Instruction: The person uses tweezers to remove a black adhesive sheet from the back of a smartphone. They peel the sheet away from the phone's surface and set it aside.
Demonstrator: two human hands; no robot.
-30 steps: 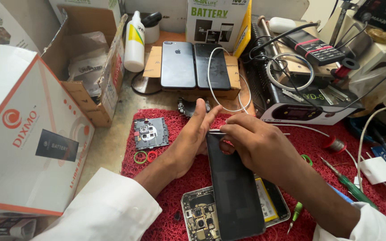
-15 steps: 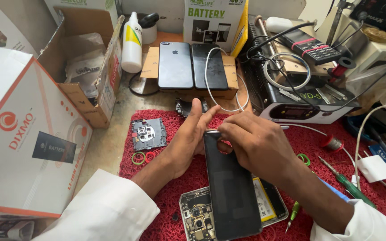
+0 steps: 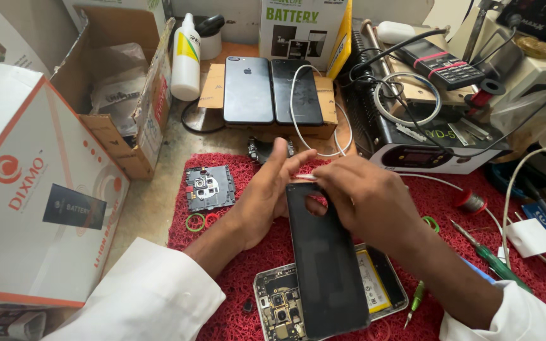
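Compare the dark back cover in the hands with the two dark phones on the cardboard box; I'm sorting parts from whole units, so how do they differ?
The back cover is a thin bare panel with a round cut-out near its top; the two phones look like whole units. The back cover is held at its top end by the left hand and right hand, over an opened phone; the phones lie flat, side by side, untouched. Both are dark and glossy.

One head-worn camera looks steeply down, close over the red mat (image 3: 235, 290) and cluttered bench beyond.
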